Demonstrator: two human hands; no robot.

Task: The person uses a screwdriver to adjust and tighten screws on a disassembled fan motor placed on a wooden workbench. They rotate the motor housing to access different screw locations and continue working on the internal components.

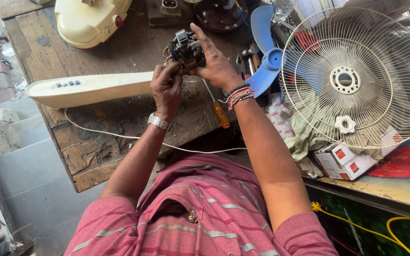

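A dark fan motor [186, 49] with copper windings sits at the end of a cream fan stand [91, 88] lying on the worn wooden bench [96, 151]. My left hand [166, 87], with a metal watch at the wrist, grips the motor from below. My right hand [216, 64], with thread bands at the wrist, wraps the motor's right side, fingers over its top. An orange-handled screwdriver [219, 111] lies on the bench just under my right wrist.
A white wire fan guard [357, 76] leans at the right over boxes and rags. A blue fan blade [264, 47] lies beside it. A cream appliance housing [88, 21] sits at the bench's far side. A white cord [119, 136] trails across the bench.
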